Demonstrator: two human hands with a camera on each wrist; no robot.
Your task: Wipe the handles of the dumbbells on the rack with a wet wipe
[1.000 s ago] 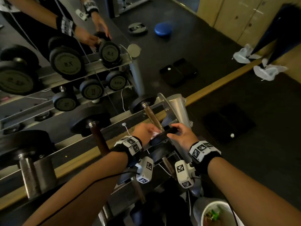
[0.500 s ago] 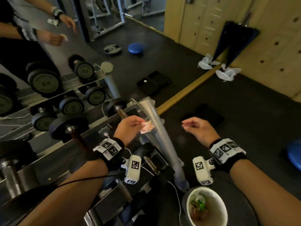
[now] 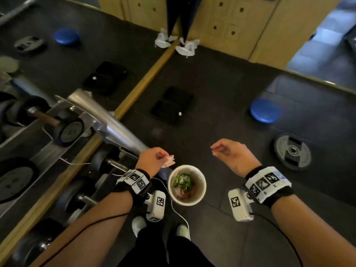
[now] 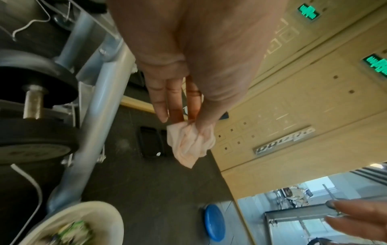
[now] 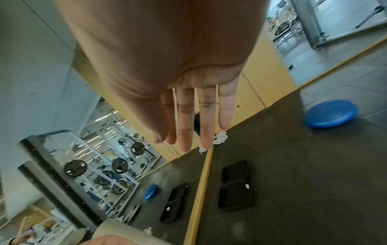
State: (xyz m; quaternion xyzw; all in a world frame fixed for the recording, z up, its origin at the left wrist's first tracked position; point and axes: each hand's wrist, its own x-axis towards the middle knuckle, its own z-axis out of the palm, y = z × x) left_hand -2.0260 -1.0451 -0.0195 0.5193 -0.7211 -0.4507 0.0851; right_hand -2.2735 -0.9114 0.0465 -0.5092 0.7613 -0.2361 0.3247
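Observation:
My left hand (image 3: 154, 158) pinches a crumpled pale wet wipe (image 3: 169, 160) between thumb and fingertips, just above the far rim of a white bin (image 3: 202, 185). The left wrist view shows the wet wipe (image 4: 189, 144) hanging from the left hand (image 4: 188, 116), with the bin (image 4: 108, 213) below. My right hand (image 3: 227, 153) hovers empty to the right of the bin; in the right wrist view its fingers (image 5: 185, 132) are straight and spread. The dumbbell rack (image 3: 107, 122) with black dumbbells (image 3: 65, 130) stands on the left against a mirror.
The bin holds green and white rubbish. On the dark floor lie a blue balance disc (image 3: 264, 110), a weight plate (image 3: 291, 151) and black pads (image 3: 171, 105). White crumpled cloths (image 3: 186, 47) sit by a wooden locker wall at the back. My shoes (image 3: 138, 226) stand below the bin.
Both hands came off the rack's dumbbell and moved right. My left hand has carried the wipe over the bin; my right hand let go and hangs empty. The head view swung toward the floor.

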